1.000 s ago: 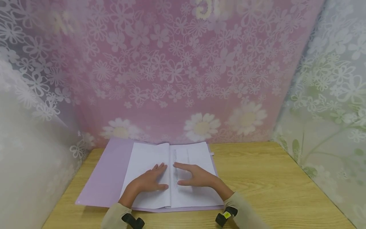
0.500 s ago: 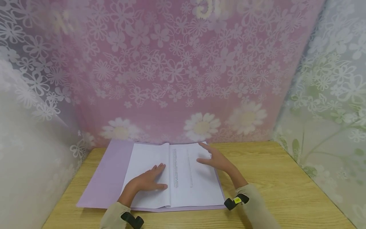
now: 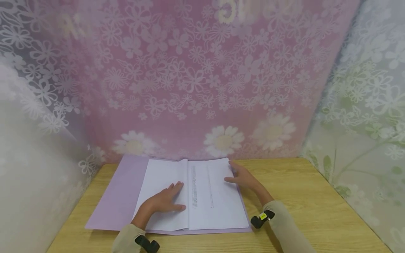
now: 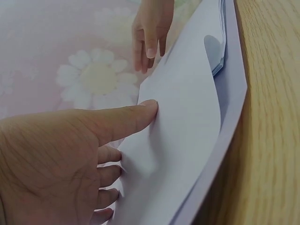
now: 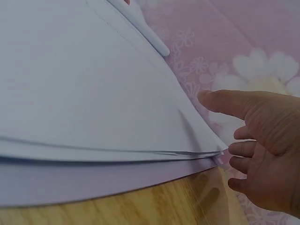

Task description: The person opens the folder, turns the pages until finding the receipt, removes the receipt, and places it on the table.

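Observation:
A lilac folder lies spread on the table with white sheets inside. Its left-hand page is blank, and the right-hand page carries columns of small print. My left hand rests on the blank page with fingers spread, thumb and fingertips pressing the paper, as the left wrist view also shows. My right hand is at the far right corner of the printed page. In the right wrist view its extended fingers stand right at the corner of the stacked sheets, with the thumb held above the paper.
The wooden table extends to the right of the folder. Behind it hangs a pink flowered cloth, with pale flowered cloths at both sides. Each sleeve has a black strap with a small device.
My right hand has moved right from the middle of the folder across the printed page to its far right corner, uncovering the print. The left hand has stayed on the left-hand page.

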Demonstrator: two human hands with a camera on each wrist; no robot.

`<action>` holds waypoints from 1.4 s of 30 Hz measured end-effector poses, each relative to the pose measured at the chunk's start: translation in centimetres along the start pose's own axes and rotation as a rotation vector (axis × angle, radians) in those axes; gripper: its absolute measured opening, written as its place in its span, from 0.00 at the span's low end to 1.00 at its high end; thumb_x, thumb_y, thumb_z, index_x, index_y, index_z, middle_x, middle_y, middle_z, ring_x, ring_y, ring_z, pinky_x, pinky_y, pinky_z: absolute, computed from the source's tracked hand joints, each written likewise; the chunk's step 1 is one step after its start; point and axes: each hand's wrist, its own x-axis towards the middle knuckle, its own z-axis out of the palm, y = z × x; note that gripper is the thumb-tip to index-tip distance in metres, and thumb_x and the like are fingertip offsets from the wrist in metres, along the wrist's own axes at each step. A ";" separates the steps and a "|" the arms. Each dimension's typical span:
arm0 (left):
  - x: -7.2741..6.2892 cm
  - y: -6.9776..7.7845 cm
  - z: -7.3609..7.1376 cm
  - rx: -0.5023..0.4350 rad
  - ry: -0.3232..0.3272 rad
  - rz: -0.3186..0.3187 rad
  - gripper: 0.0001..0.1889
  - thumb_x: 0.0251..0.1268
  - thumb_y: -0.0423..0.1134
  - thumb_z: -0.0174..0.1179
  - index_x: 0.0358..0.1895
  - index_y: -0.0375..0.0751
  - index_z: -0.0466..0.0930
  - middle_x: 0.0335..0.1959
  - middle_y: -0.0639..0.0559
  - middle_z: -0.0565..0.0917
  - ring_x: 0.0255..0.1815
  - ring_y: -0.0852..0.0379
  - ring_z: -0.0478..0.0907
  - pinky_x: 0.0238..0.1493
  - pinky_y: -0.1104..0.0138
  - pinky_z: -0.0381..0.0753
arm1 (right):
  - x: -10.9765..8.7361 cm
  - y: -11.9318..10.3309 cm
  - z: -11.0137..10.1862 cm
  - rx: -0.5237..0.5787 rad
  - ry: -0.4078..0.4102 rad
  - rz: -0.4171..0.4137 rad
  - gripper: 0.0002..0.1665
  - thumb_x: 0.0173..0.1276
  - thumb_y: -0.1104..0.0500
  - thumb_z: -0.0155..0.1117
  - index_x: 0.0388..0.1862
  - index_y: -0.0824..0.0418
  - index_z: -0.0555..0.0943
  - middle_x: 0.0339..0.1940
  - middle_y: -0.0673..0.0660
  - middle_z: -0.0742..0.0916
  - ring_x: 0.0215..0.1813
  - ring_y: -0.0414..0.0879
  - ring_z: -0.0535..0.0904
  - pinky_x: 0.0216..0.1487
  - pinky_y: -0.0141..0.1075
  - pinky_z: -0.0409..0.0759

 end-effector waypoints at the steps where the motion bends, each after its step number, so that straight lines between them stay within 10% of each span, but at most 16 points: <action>1: 0.0 0.0 0.0 0.001 0.000 0.001 0.51 0.64 0.56 0.69 0.82 0.38 0.51 0.84 0.40 0.53 0.84 0.36 0.47 0.82 0.41 0.52 | 0.1 0.2 0.1 -0.002 -0.002 0.005 0.54 0.68 0.50 0.73 0.82 0.66 0.55 0.83 0.67 0.61 0.83 0.66 0.55 0.78 0.61 0.61; 10: 0.2 -0.3 0.2 -0.001 0.002 -0.004 0.51 0.63 0.57 0.69 0.82 0.40 0.52 0.84 0.42 0.53 0.85 0.37 0.48 0.82 0.41 0.53 | 0.1 0.7 0.0 0.010 -0.029 0.006 0.54 0.69 0.50 0.72 0.81 0.71 0.54 0.81 0.71 0.63 0.76 0.70 0.67 0.75 0.60 0.68; 22: 0.3 -0.2 -0.2 0.007 0.003 0.000 0.51 0.63 0.56 0.69 0.82 0.39 0.52 0.84 0.40 0.52 0.84 0.37 0.48 0.82 0.41 0.52 | 0.5 0.2 -0.3 -0.003 -0.026 -0.024 0.49 0.70 0.53 0.70 0.80 0.70 0.57 0.81 0.69 0.62 0.82 0.68 0.55 0.79 0.62 0.59; 42: 0.2 -0.2 -0.1 0.000 -0.004 -0.005 0.51 0.63 0.57 0.69 0.82 0.39 0.52 0.84 0.40 0.53 0.84 0.36 0.48 0.81 0.41 0.54 | -1.2 -0.2 -1.1 0.298 -0.069 -0.143 0.34 0.81 0.56 0.56 0.78 0.71 0.62 0.78 0.72 0.68 0.75 0.69 0.69 0.71 0.54 0.75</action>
